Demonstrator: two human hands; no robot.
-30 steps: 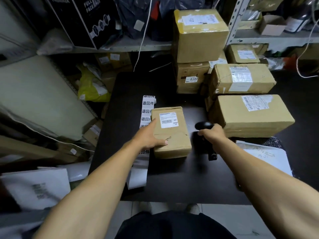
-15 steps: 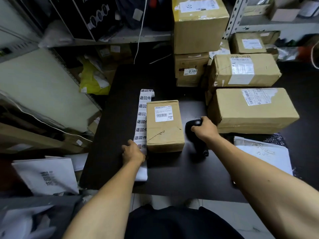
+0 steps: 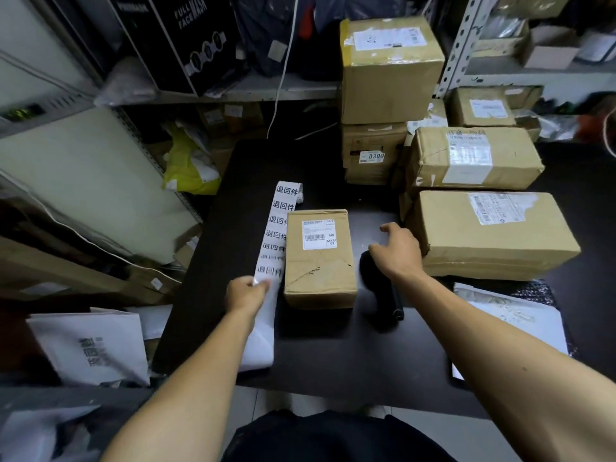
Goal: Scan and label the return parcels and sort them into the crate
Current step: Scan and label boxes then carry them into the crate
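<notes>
— Black table (image 3: 333,345), shelves behind. Hands?
— I see my left hand (image 3: 245,293) pinching the label strip (image 3: 276,235); my right hand (image 3: 396,253) hovers loose-fingered, holding nothing, over the scanner (image 3: 380,288).
— Parcel (image 3: 320,258)?
— Flat between them, long axis running away from me, barcode at the far end.

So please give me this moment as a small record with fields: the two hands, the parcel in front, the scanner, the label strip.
left hand: pinches the near part of the label strip
right hand: fingers spread above the scanner, holds nothing
scanner: black, lies on the black table, right of the small parcel
small parcel: flat on the table, barcode label facing up
label strip: lies along the left side of the parcel
other parcels: larger box to the right
</notes>
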